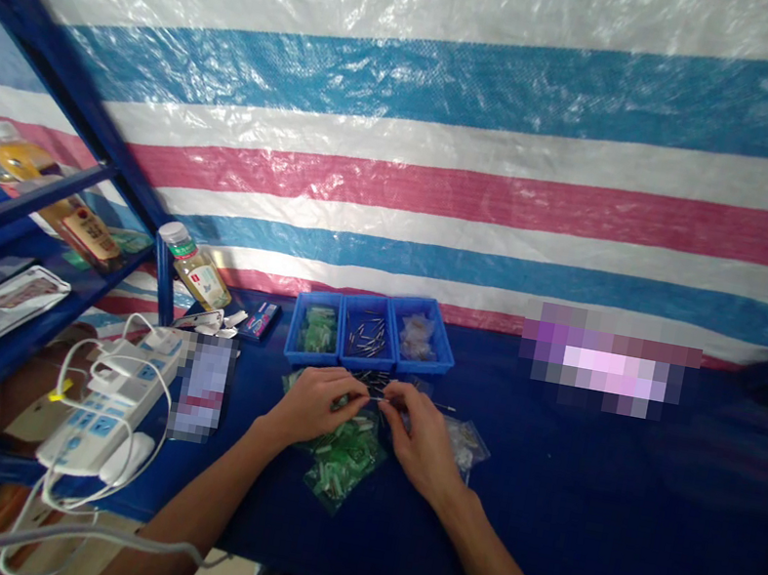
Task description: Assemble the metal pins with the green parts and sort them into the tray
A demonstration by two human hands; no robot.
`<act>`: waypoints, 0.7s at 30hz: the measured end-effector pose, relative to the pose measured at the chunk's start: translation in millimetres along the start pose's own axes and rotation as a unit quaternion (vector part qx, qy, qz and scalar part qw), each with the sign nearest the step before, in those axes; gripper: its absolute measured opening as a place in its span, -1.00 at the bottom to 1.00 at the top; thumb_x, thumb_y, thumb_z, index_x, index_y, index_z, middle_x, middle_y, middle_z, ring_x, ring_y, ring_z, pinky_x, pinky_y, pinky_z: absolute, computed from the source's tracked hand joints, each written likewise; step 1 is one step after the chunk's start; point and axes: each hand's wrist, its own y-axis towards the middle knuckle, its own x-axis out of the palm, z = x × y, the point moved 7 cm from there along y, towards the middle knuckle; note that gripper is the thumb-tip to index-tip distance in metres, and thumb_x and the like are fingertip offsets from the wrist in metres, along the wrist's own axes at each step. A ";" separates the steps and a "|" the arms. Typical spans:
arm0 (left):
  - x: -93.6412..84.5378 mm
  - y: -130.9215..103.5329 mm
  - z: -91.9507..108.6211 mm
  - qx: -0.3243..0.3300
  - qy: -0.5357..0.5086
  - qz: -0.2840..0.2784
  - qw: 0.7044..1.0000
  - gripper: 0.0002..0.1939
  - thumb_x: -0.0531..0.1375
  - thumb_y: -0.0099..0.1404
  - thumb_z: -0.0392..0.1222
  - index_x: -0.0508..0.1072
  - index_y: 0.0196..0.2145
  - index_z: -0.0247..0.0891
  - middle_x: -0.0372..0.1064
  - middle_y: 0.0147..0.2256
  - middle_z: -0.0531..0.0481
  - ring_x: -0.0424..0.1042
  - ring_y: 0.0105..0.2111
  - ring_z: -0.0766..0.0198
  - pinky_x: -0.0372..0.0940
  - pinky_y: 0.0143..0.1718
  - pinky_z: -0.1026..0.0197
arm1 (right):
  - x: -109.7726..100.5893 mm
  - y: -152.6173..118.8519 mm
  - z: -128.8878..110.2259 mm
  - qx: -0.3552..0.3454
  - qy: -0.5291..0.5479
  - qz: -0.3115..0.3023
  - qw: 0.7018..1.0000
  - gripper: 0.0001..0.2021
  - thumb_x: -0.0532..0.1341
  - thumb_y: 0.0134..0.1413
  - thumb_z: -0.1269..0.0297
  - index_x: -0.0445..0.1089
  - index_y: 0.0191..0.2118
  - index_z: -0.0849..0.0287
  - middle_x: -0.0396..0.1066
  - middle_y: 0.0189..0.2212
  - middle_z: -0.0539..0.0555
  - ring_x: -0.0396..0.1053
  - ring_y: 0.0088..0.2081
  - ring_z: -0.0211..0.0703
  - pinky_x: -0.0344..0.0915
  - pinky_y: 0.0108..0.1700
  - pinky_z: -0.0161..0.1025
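My left hand [318, 407] and my right hand [423, 438] meet over the blue table, thumbs and fingertips pinched. Between them stretches a small, thin, pale stick-like piece [375, 399], too small to name. Under and just in front of my hands lies a clear bag of green pieces [346, 459]. A clear bag of whitish pieces [467, 444] is partly hidden by my right hand. Dark slender pieces [375, 380] lie loose behind my fingers. Farther back stand three joined blue bins: green pieces [319, 331], dark slender metal pieces [366, 334] and clear pieces [417, 338].
On the left, a white power strip [106, 407] with tangled cables lies beside a blurred-out flat object [202, 389]. A drink bottle [194, 269] and a small dark box [260, 320] stand behind. A blue frame post [136, 214] rises there; striped sheeting [447, 180] hangs behind.
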 end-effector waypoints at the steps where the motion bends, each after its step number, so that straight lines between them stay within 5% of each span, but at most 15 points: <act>1: 0.1 0.0 -0.1 0.000 0.001 0.000 1.000 -0.86 0.18 0.44 -0.22 0.55 -0.22 -0.27 0.52 -0.36 -0.03 0.47 -0.39 0.32 0.34 -0.30 0.28 | 0.6 -0.4 0.4 -0.002 0.001 -0.001 1.000 -0.89 0.11 0.39 0.26 0.36 -0.08 0.07 0.51 -0.21 0.07 0.42 -0.21 -0.03 0.31 -0.12 -0.11; 11: -1.1 0.0 -0.2 -0.002 -0.006 0.003 1.000 -0.84 0.18 0.45 -0.20 0.55 -0.21 -0.27 0.51 -0.36 -0.03 0.47 -0.38 0.31 0.34 -0.31 0.28 | -4.1 2.6 -2.5 -0.001 -0.024 0.007 1.000 -0.78 0.04 0.43 0.27 0.36 -0.27 0.07 0.49 -0.31 0.06 0.42 -0.27 -0.06 0.29 -0.14 -0.13; 16: -2.2 -0.5 -1.1 -0.008 -0.005 0.004 1.000 -0.84 0.17 0.45 -0.20 0.55 -0.22 -0.27 0.50 -0.37 -0.03 0.46 -0.38 0.31 0.33 -0.31 0.27 | -2.1 -0.6 1.6 0.003 -0.002 0.013 1.000 -0.88 0.11 0.39 0.23 0.36 -0.08 0.06 0.52 -0.22 0.08 0.44 -0.21 -0.01 0.33 -0.13 -0.11; 21: -5.5 0.7 0.6 -0.004 -0.004 0.012 1.000 -0.83 0.17 0.45 -0.20 0.55 -0.21 -0.27 0.51 -0.37 -0.03 0.46 -0.39 0.32 0.34 -0.32 0.28 | -1.8 0.8 -1.6 -0.012 -0.015 0.008 1.000 -0.85 0.06 0.40 0.27 0.37 -0.18 0.06 0.50 -0.27 0.08 0.43 -0.24 -0.04 0.31 -0.15 -0.13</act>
